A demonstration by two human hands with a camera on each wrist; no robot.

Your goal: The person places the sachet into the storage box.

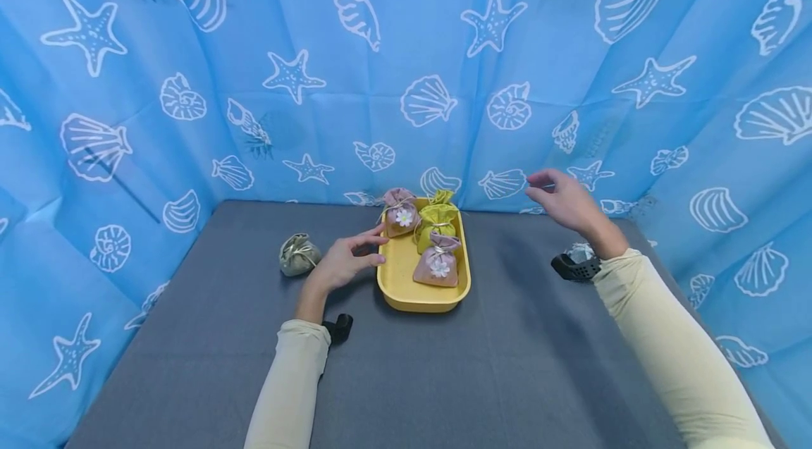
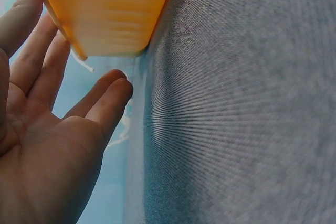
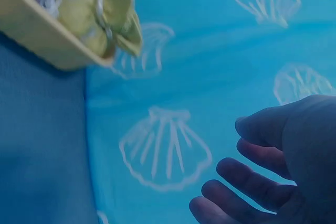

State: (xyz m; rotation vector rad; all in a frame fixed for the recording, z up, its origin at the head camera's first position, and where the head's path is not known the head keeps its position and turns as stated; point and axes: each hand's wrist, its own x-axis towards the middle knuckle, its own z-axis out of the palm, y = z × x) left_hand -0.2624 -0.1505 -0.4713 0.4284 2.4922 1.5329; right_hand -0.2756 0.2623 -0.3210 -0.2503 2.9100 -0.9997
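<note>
A yellow tray stands mid-table with several small drawstring pouches in it. At its back left is a dusty-pink pouch with a white flower; a second pink pouch lies toward the front right. Yellow-green pouches sit along the right side. My left hand is at the tray's left rim, fingers loosely extended, the fingertips right at the edge in the left wrist view. Raised over the table's right side, my right hand holds nothing, its fingers loosely bent.
An olive-grey pouch lies on the grey table left of my left hand. Behind the right wrist, a silvery thing is partly hidden by the black wrist camera. A blue curtain with white shells surrounds the table.
</note>
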